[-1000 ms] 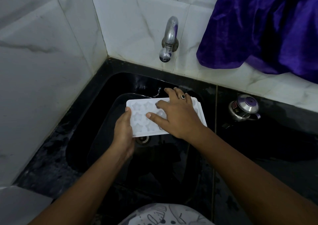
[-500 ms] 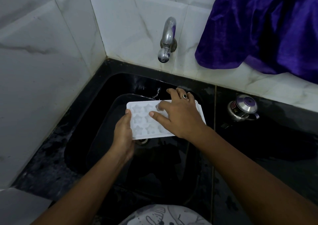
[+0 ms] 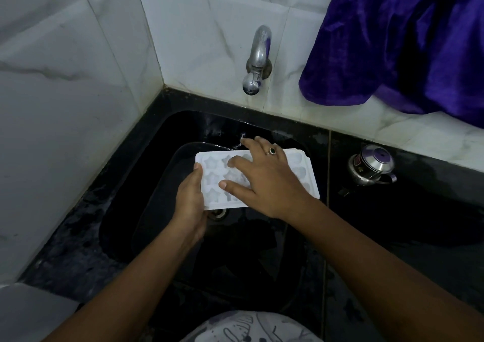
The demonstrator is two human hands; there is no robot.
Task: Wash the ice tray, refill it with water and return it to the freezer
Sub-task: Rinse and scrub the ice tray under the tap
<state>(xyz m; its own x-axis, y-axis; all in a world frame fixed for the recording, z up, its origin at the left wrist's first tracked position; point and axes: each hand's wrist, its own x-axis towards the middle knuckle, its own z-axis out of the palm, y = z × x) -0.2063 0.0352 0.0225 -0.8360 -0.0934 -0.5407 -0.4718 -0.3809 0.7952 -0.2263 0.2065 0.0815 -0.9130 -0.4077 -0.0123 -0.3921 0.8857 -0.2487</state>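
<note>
While the ice tray (image 3: pixel 213 182) is held above the sink (image 3: pixel 162 142), the left hand (image 3: pixel 190 205) grips only its left edge; the right hand (image 3: pixel 264 182) lies spread across the moulds. Risk: hard rubbing could lever the tray loose, dropping it.

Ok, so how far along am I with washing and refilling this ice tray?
Done: the ice tray is out and held over the sink. In hand: the left hand grips its left edge while the right hand rests spread over its top, as if rubbing it. No water shows at the tap. Left: rinsing, refilling and returning it to the freezer, which is out of view.
</note>
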